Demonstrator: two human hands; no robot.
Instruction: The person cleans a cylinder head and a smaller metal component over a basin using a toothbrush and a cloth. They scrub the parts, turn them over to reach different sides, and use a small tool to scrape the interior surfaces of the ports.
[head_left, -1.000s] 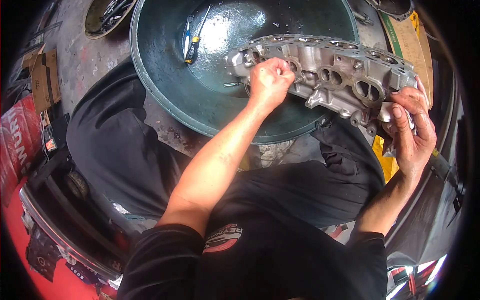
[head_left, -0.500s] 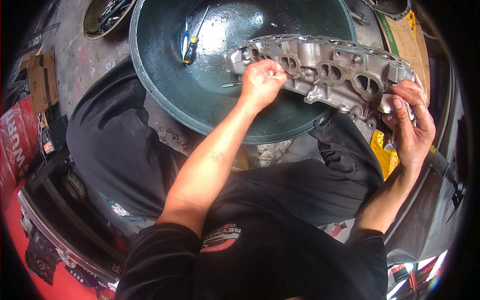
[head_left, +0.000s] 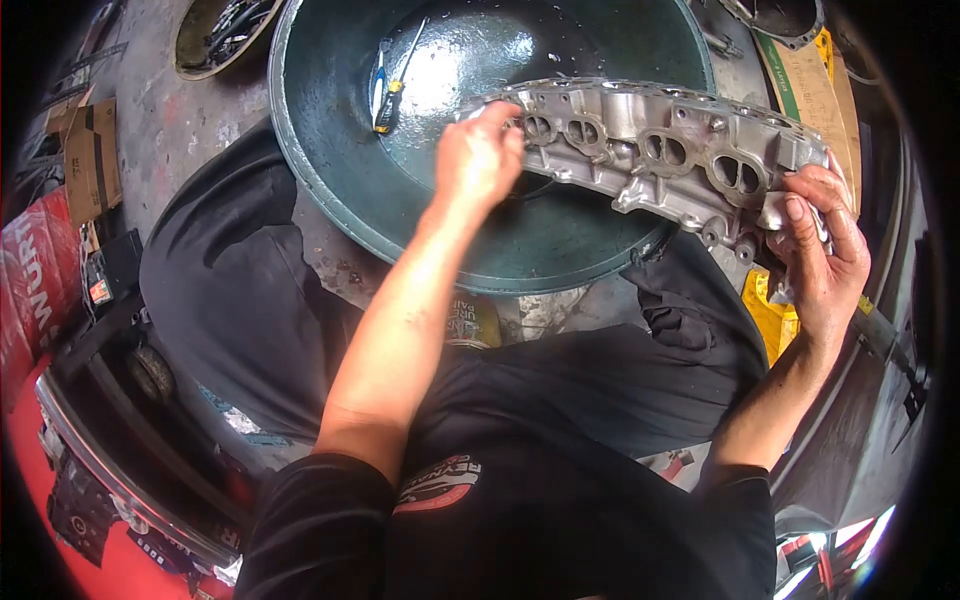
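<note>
A long grey metal engine part with paired oval ports, like a cylinder head (head_left: 625,150), is held tilted over a large dark green basin (head_left: 335,195). My left hand (head_left: 480,155) is closed round its left end; the fingertips are partly hidden and slightly blurred. At the right end, my right hand (head_left: 825,235) grips the metal with thumb and fingers. Inside the basin, left of the part, lie a yellow-and-black screwdriver (head_left: 388,108) and a blue-handled tool (head_left: 378,80).
A round container of metal parts (head_left: 225,35) stands at the upper left. Cardboard (head_left: 92,160) lies at the left, and more cardboard (head_left: 820,90) at the right near a yellow bag (head_left: 770,315). My crossed legs are close to the basin's near rim.
My left hand has moved left along the metal part, from beside a port to its left end. The part's left end sits slightly lower. My right hand keeps its hold.
</note>
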